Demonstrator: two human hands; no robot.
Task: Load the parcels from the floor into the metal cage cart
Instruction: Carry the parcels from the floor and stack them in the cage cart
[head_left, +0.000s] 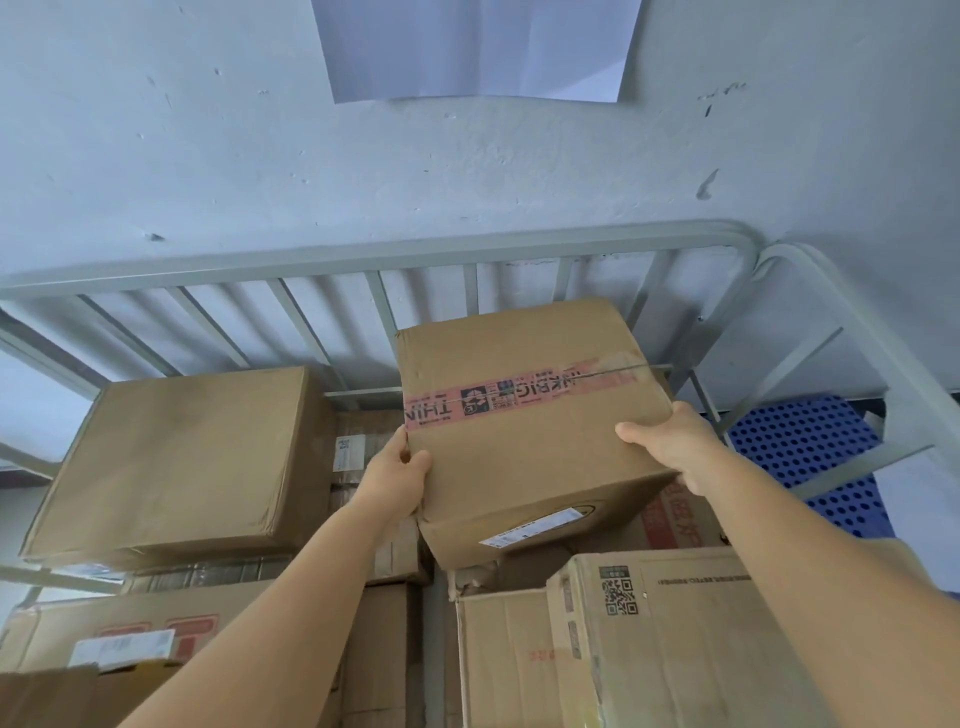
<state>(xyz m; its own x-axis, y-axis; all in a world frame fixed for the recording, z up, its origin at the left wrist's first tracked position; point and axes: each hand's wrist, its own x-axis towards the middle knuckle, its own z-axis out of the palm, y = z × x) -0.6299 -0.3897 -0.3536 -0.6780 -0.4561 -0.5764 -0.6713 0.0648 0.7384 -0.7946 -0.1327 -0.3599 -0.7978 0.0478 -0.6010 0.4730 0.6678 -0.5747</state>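
I hold a brown cardboard parcel sealed with pink printed tape, raised above the stack inside the grey metal cage cart. My left hand grips its left edge, thumb on the top face. On the right edge my right hand grips the box, thumb over the top. The parcel is tilted, and its near lower corner touches or hangs just over the boxes below. A white label shows on its front face.
A large plain box sits top left in the cart. Several stacked cartons with QR labels fill the front. The cart's back rail stands against a pale wall. A blue perforated pallet lies right of the cart.
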